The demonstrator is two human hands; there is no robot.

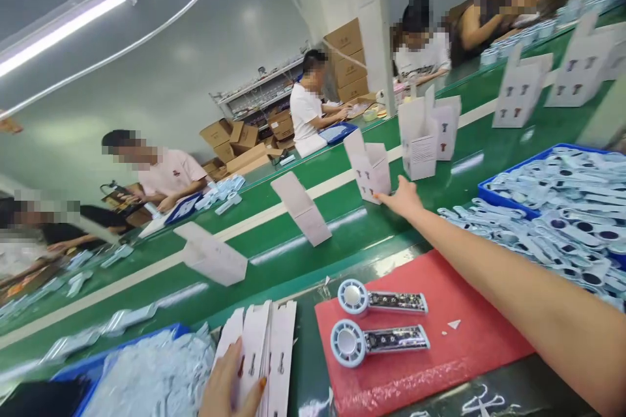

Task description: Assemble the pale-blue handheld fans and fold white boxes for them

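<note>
My right hand (403, 201) stretches over the green conveyor belt, thumb raised apart from the fingers. Its fingertips are at the lower edge of an upright white carton (374, 172) with open flaps; whether they touch it I cannot tell. At the bottom, my left hand (227, 388) rests with spread fingers on a stack of flat white cartons (281, 355), partly cut off by the frame. Between the arms, two light-blue handheld fans (348, 342) with exposed circuit boards lie side by side on a red mat (381, 388).
More open cartons (215, 257) stand along the belt (274, 273). On the right, a blue tray (508, 199) and the bench hold piled light-blue casings (562, 234). A blue bin (180, 329) of pale-blue parts is at lower left. Several co-workers (306, 111) sit across the belt.
</note>
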